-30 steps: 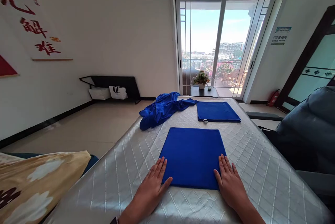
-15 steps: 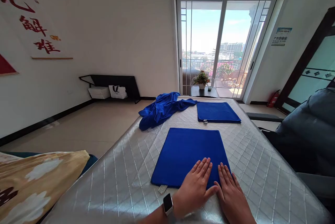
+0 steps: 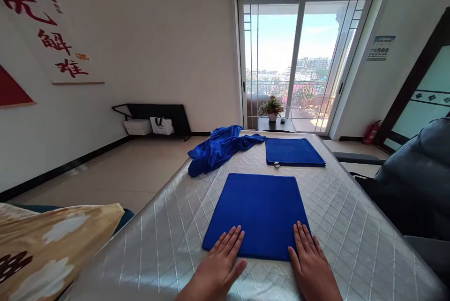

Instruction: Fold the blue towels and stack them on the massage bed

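A blue cloth (image 3: 262,207), folded into a flat rectangle, lies in front of me on the silver quilted bed surface (image 3: 158,244). My left hand (image 3: 221,261) rests on its near left corner, fingers stretched out and holding nothing. At the near right corner lies my right hand (image 3: 311,261), also flat with straight fingers on the cloth's edge. Farther back sits a second folded blue cloth (image 3: 295,152) with a small white tag at its near edge. Left of that one is a crumpled blue cloth (image 3: 220,148) in a loose heap.
A beige patterned blanket (image 3: 80,240) is at the lower left. On the right stands a dark padded chair (image 3: 418,165). Beyond the bed are a small black table (image 3: 276,125) with a potted plant (image 3: 272,108), and a sliding glass door. A low black rack (image 3: 158,113) stands along the left wall.
My left hand has slid left across the folded cloth, from beside the right hand to the near left corner. My right hand has stayed at the right edge.
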Motion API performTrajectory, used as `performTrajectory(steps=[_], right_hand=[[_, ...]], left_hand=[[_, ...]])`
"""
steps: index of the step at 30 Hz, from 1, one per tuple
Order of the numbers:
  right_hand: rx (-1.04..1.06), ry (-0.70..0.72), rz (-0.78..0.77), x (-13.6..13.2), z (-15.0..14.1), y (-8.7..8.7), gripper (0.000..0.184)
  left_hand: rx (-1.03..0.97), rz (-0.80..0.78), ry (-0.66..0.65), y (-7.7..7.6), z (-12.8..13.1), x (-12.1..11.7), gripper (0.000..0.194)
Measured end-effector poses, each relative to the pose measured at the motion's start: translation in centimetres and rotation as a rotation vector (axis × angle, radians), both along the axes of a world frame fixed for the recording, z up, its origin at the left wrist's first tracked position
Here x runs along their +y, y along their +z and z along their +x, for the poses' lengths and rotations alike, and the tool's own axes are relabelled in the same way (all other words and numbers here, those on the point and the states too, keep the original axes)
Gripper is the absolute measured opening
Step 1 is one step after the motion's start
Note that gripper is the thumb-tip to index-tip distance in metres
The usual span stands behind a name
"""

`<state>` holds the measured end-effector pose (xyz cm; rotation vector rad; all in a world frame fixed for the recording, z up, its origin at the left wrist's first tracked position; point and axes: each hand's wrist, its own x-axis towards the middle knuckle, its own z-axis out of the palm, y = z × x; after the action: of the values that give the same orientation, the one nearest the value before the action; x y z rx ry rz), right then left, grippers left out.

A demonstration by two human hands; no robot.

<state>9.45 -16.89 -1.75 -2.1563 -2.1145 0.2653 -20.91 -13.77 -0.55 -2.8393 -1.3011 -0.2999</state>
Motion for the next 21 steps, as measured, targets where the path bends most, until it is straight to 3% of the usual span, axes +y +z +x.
performTrajectory(steps=[3,6,9,11,14,17,19,21], right_hand=[[-0.021,-0.004,-0.016,0.0,-0.1,0.0,0.068],[-0.044,-0.004,-0.01,-0.1,0.1,-0.4,0.068],[-0.053,0.006,-0.013,0.1,0.7,-0.3,0.067],[-0.069,0.024,-0.021,1.0,1.2,0.5,0.065],[-0.099,0.048,0.009,3.7,1.3,2.5,0.064],[-0.131,0.035,0.043,7.0,0.8,3.7,0.065],[-0.16,0.009,0.055,8.5,0.5,3.4,0.065],[-0.181,0.008,0.058,9.3,0.5,2.3,0.062]], left_hand=[[-0.014,0.07,0.08,-2.2,-3.1,-1.0,0.07],[-0.025,0.072,0.11,-3.3,-5.1,-2.1,0.073],[-0.008,0.052,0.132,-2.6,-5.8,-2.9,0.067],[0.0,0.047,0.156,-1.0,-5.1,-2.9,0.063],[-0.038,0.036,0.141,2.8,-1.6,-1.7,0.06],[-0.123,-0.007,-0.087,6.1,4.2,0.8,0.052],[-0.158,0.007,-0.216,6.9,8.3,2.9,0.051],[-0.167,0.021,-0.282,6.3,11.6,5.0,0.056]])
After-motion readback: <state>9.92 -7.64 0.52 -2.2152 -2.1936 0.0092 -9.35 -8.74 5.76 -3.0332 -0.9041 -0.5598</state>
